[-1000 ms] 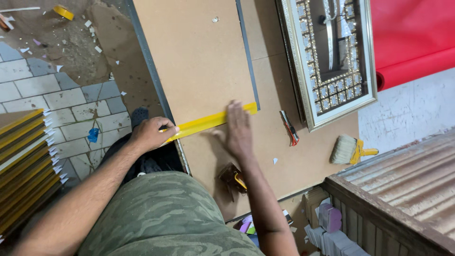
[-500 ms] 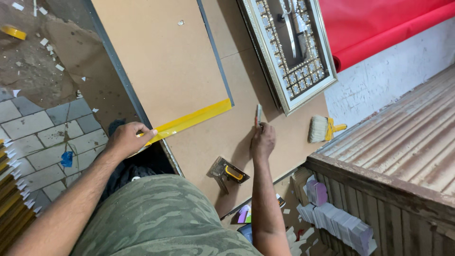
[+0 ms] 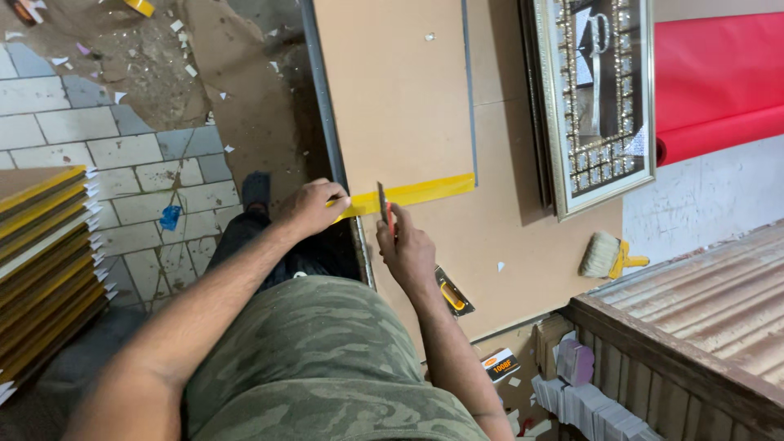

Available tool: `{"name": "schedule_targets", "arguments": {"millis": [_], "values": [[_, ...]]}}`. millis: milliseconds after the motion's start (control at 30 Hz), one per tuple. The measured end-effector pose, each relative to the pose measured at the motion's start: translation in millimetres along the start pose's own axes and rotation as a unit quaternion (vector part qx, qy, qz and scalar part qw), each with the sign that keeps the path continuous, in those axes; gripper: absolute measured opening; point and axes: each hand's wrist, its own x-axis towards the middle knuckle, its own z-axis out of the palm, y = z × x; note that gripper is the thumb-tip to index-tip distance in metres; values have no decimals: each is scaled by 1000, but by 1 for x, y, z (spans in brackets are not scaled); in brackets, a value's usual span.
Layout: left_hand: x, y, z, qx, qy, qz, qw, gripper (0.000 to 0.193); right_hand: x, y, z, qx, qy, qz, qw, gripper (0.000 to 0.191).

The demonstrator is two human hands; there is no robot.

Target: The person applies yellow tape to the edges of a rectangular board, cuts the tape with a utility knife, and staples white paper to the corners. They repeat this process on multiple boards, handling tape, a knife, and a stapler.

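Gripped upright in right hand (image 3: 408, 249) — slim red-handled utility knife (image 3: 384, 208), blade by long yellow straightedge (image 3: 408, 194) pinned flat across brown fibreboard sheet (image 3: 392, 98) under closed left hand (image 3: 310, 208) — presumably for steadying.

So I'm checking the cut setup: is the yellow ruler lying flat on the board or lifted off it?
Lying flat. The yellow ruler rests across the brown board, with the left hand pressing its near end.
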Motion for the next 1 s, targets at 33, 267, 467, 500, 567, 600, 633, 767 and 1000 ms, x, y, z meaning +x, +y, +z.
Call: {"name": "schedule_targets", "arguments": {"millis": [33,267,467,500,567,600,633,767,1000], "values": [[-1,-1,-2,-1,14,17,1000,21,2,-7,7,-46,-8,-35,998,37],[-5,-8,-12,-12,69,75,995,19,5,-24,26,-121,-48,-96,987,34],[-10,-8,-21,13,48,42,998,19,4,-31,33,-131,-27,-96,986,34],[-10,-8,-22,12,46,44,998,19,5,-32,33,-132,-26,-93,987,34],[-10,-7,-23,11,18,20,1000,20,5,-34,33,-133,-23,-86,987,33],[-9,-8,-22,10,5,8,1000,21,5,-35,33,-138,-20,-89,986,33],[-9,-8,-22,12,10,14,1000,21,5,-35,33,-142,-16,-92,985,34],[-7,-11,-21,16,8,15,1000,21,5,-38,33,-161,-32,-68,984,33],[-6,-12,-19,25,15,8,1000,20,6,-42,31,-163,-28,-79,983,28]]}}
